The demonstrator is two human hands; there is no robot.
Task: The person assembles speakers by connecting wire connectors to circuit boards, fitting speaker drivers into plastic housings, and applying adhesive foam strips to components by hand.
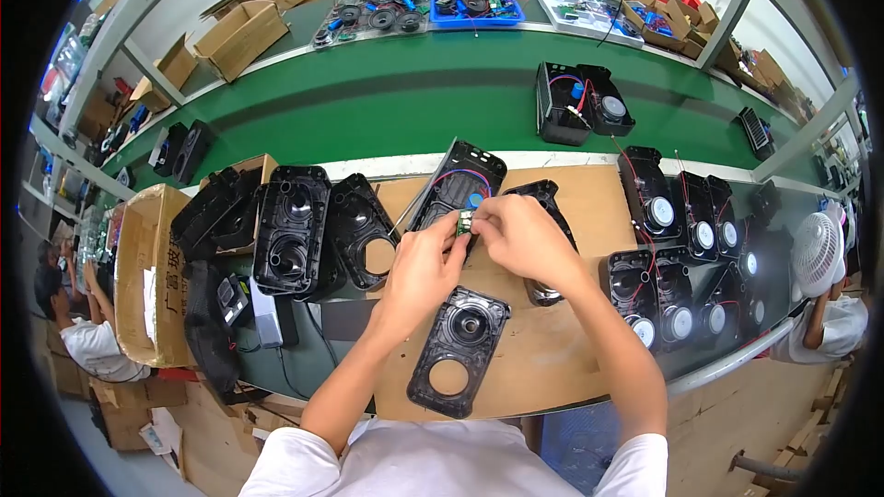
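Note:
Between my two hands is a small green circuit board (465, 222), held up over an open black speaker housing (458, 186). My left hand (430, 262) pinches the board from the left. From the right, my right hand (516, 232) has its fingertips closed at the board's upper edge; whether they grip a wire or the board I cannot make out. A blue cylindrical part (475, 199) and a blue-red wire show inside the housing. Nearer my body lies a black speaker front panel (459, 350) with a round hole. Another black shell (545, 200) lies partly behind my right hand.
Black housings (292, 230) are stacked at left beside a cardboard box (152, 276). Several speaker shells with drivers (660, 211) stand at right near a white fan (818, 253). Across the green conveyor (368, 96) sits an open speaker (585, 103); a blue tray (479, 18) is behind. Other people sit at both sides.

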